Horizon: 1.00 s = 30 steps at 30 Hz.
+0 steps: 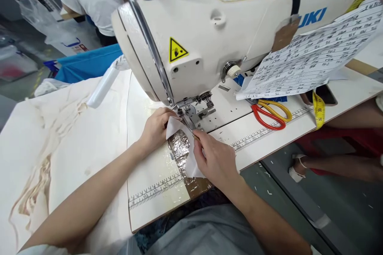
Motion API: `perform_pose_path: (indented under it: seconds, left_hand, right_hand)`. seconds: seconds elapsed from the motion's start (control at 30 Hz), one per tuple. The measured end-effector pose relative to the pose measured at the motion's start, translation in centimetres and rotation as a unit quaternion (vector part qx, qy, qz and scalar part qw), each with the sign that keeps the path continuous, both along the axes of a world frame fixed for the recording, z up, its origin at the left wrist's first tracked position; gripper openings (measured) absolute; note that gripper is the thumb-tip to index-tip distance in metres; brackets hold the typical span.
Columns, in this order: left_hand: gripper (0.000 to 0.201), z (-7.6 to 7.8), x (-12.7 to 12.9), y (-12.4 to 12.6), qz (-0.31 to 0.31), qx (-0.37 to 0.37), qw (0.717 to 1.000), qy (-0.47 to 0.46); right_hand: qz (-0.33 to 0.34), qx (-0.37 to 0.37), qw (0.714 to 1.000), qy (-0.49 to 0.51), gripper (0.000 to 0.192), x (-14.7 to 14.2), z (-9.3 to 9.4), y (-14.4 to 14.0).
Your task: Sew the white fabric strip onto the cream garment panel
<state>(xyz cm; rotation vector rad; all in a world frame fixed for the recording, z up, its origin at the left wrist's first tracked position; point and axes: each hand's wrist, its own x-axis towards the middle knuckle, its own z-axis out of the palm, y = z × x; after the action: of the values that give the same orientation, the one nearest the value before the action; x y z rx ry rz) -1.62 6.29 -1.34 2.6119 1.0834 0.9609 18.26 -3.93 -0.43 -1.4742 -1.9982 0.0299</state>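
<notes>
- Head view — grip: left hand (157, 127) is pinching a small white fabric piece (175, 127) at its upper corner; right hand (214, 159) is pressing fingertips closed on the piece's right edge, just beside the presser foot (191, 117).
- Head view — progress: fabric piece is lying on the counter (149, 175) at the needle of the sewing machine (209, 36); no finished seam is showing, so stitching appears barely begun, positioning being in hand.
- Head view — edges: machine head is overhanging closely above both hands; scissors (269, 113) and yellow tape measure (318, 109) are lying well apart to the right.
- Head view — room: cream cloth (60, 139) is covering the left side, the near counter edge running just below the wrists.
</notes>
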Motion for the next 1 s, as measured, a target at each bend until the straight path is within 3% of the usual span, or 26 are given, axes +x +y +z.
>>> perform_pose_path:
  seconds: [0.67, 1.0]
  left_hand:
    - [0.015, 0.07, 0.66, -0.18, 0.048, 0.024, 0.997, 0.059]
    - [0.013, 0.18, 0.20, -0.01, 0.028, -0.030, 0.999, -0.011]
  right_hand:
    - [0.015, 0.006, 1.000, -0.027, 0.029, 0.07, -0.07, 0.64]
    - [0.004, 0.014, 1.000, -0.022, 0.026, 0.07, -0.20, 0.54]
